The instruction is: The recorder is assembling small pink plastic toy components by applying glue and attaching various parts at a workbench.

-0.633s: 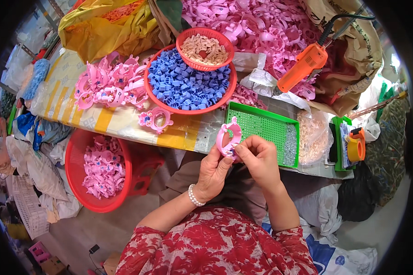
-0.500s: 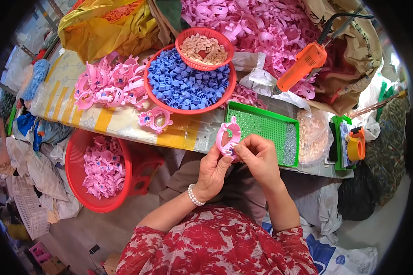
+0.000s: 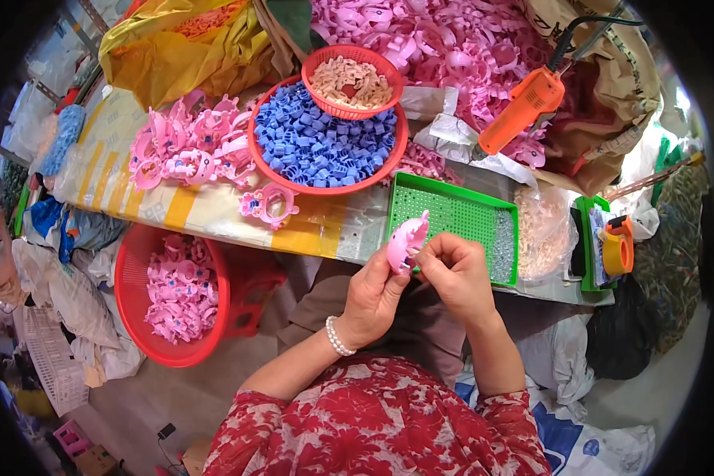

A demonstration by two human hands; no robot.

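Over my lap, my left hand (image 3: 370,303) is closed on a pink plastic ring-shaped part (image 3: 407,240), pinching its lower end between thumb and fingers. The part is turned nearly edge-on, its rounded outer side facing left. My right hand (image 3: 458,278) is closed in a pinch against the part's lower right edge; whatever its fingertips hold is hidden. Just beyond my hands lies a shallow green perforated tray (image 3: 444,208) with small clear bits at its right end. On the table to the left sits a single similar pink part (image 3: 268,205).
A red basket of blue clips (image 3: 325,143) carries a smaller red basket of beige pieces (image 3: 351,86). Pink parts heap up behind (image 3: 452,55) and at left (image 3: 190,147). An orange power tool (image 3: 522,111) hangs at right. A red bin (image 3: 123,297) holds more pink parts.
The pink part has been turned from showing its open ring to nearly edge-on, and has shifted slightly right. My right hand has moved slightly right with it, still pinched beside the part.
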